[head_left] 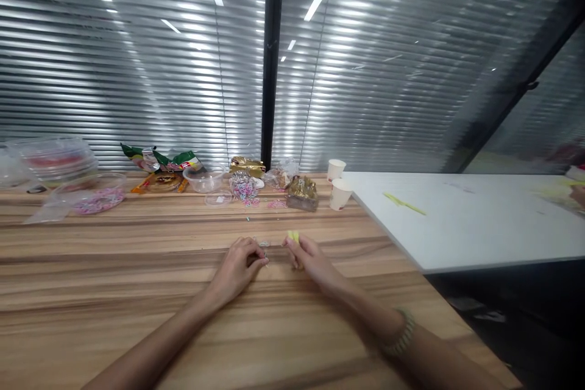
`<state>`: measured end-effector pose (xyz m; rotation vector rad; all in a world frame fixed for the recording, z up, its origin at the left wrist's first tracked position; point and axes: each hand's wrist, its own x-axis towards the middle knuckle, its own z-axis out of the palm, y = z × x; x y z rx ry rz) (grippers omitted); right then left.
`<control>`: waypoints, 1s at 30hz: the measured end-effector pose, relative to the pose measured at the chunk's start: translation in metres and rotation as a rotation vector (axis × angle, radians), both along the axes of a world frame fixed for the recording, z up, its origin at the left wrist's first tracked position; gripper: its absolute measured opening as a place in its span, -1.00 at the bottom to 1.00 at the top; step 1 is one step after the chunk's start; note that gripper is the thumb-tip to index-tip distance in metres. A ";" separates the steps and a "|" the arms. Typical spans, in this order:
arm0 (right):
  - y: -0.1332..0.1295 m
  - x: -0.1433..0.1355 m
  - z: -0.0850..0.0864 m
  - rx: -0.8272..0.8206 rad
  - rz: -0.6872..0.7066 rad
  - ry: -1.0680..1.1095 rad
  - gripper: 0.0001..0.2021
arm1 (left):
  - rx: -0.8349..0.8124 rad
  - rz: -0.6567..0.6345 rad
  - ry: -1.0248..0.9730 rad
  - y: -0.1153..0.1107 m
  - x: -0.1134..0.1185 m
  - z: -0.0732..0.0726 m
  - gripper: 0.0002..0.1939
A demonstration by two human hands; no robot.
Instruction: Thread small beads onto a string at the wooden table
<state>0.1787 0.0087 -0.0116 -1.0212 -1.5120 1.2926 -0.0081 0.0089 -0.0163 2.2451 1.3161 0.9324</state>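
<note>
Several small pastel links [264, 244], thin + plastic-looking, sit b/w the hands on the wood-grain table [183, 283]. L hand [241, 261] pinches their near end, thumb to index; detail blurry. R hand [313, 259], approx. 3 o'clock of them, is curled round a matte yellow piece [293, 236], top edge poking out; its wrist has a ribbed bracelet [402, 336]. 12 o'clock: loose heap of pink/blue/white links [245, 190], clear round tub [203, 180], crinkly gold foil pack [302, 190]. 1 o'clock: 2 tapered paper cups [339, 195]. 10 o'clock: clear round tray [114, 180] w/ pink-purple bits. 2 o'clock: smooth white table [461, 225] w/ slim yellow strip [404, 203].
</note>
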 end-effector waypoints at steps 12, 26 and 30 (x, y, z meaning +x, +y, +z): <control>-0.007 -0.001 0.005 0.157 0.134 -0.222 -0.73 | -0.214 -0.156 -0.334 -0.013 0.015 0.011 -0.85; -0.008 -0.003 0.000 0.206 0.051 -0.305 -0.82 | -0.199 -0.128 -0.363 -0.012 0.016 0.008 -0.81; -0.008 -0.003 -0.001 0.267 -0.005 -0.358 -0.87 | -0.195 -0.147 -0.365 -0.013 0.017 0.009 -0.82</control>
